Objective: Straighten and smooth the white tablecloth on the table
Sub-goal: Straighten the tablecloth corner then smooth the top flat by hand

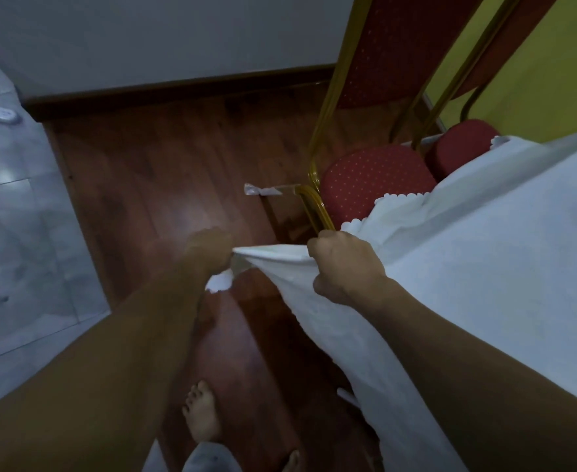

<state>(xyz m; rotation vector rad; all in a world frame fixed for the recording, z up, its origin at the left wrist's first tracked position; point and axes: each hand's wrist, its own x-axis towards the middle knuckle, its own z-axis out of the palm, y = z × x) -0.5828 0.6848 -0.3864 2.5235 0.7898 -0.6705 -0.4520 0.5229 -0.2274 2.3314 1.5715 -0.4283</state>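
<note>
Head view: we've got both hands, left hand (210,250) and right hand (343,267), gripping the tablecloth (484,250) edge; the bench lies rightward, right hand nearer.

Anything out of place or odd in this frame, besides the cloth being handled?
A crumpled clear plastic scrap sticks out beside the gold chair leg, like litter or leftover wrapping. The tablecloth has its scalloped hem bunched on the red chair seat.
</note>
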